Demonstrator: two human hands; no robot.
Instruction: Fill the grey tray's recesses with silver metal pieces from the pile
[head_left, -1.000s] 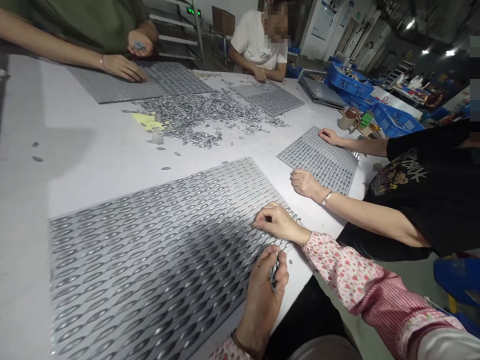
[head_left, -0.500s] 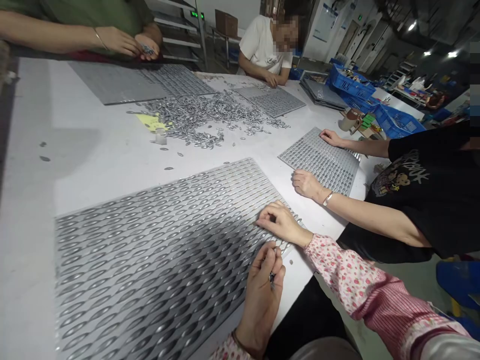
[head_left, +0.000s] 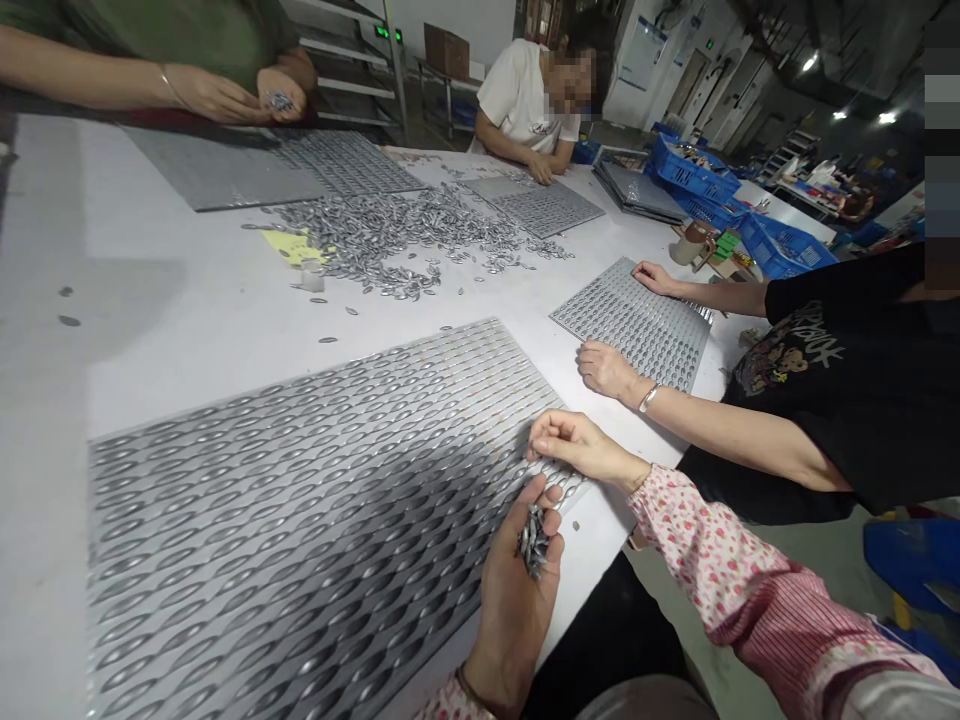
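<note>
Cupped at the panel's near right edge, my left hand [head_left: 517, 590] holds a small heap of silver leaf-shaped pieces [head_left: 534, 545] against its palm. Just beyond it, my right hand [head_left: 577, 445] is pinched, its fingertips low over the right part of the large grey panel [head_left: 300, 500]. Whatever lies between those fingertips is too small to make out. Rows of silver leaf shapes cover most of this panel, while its upper right part shows thinner, pale lines.
A loose pile of silver pieces [head_left: 390, 235] lies mid-table beside a yellow paper [head_left: 292, 246]. At my right, a co-worker's hands [head_left: 611, 370] rest by a smaller panel [head_left: 637, 320]. Two more people sit across the table with panels. Blue crates [head_left: 694, 170] stand at the back right.
My left hand has opened out, so the pieces in its palm now show. My right hand has shifted slightly right and down, away from the panel's middle.
</note>
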